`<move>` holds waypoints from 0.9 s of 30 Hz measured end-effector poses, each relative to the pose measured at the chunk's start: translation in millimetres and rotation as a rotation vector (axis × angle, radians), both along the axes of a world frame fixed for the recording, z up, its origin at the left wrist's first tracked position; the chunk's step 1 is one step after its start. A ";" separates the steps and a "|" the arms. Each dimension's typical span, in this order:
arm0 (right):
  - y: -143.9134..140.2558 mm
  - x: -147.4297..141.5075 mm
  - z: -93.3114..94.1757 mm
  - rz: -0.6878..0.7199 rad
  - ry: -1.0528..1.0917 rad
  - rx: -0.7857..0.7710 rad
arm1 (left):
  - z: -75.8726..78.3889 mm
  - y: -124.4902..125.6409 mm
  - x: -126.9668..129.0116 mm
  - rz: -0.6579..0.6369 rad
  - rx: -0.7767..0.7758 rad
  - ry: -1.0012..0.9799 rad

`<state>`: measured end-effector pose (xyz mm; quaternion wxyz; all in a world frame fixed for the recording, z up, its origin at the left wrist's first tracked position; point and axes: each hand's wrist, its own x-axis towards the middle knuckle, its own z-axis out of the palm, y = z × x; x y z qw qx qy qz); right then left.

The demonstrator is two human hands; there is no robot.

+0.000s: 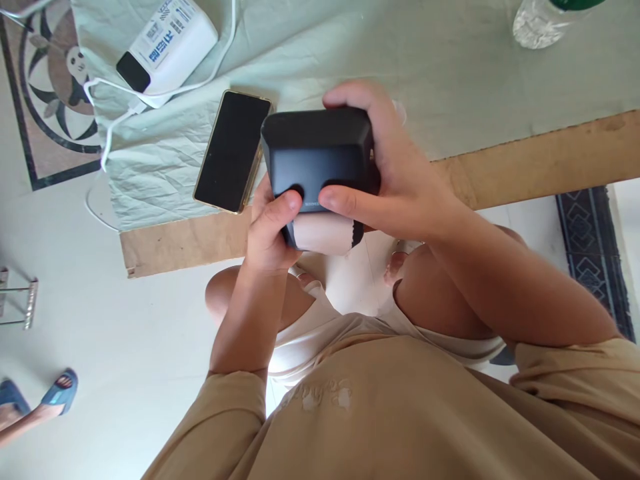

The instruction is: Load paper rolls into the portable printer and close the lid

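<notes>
I hold a black box-shaped case (315, 150) in both hands, just over the near edge of the table. My right hand (395, 177) wraps its right side, fingers over the top and thumb on the front face. My left hand (270, 227) grips its lower left corner, thumb pressed on the front. A pale cloth with a zigzag edge (325, 233) hangs under the case, pinched against its underside. What is inside the case is hidden.
A black smartphone (231, 152) lies face up just left of the case on the pale green cloth (450, 73). A white power bank (167, 43) with a white cable (150, 93) sits far left. A clear plastic bottle (537, 23) lies far right. Another person's foot in a blue sandal (57, 393) is on the floor at lower left.
</notes>
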<state>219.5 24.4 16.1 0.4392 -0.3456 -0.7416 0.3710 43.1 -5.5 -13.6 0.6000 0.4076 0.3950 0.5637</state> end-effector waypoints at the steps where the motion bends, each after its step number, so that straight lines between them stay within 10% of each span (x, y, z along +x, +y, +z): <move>1: 1.2 0.5 -1.0 0.013 -0.003 -0.009 | 0.5 0.3 0.4 -0.005 0.005 -0.011; 27: 5.8 15.2 4.3 -0.022 -0.124 0.025 | -6.8 13.6 4.9 0.013 -0.146 -0.041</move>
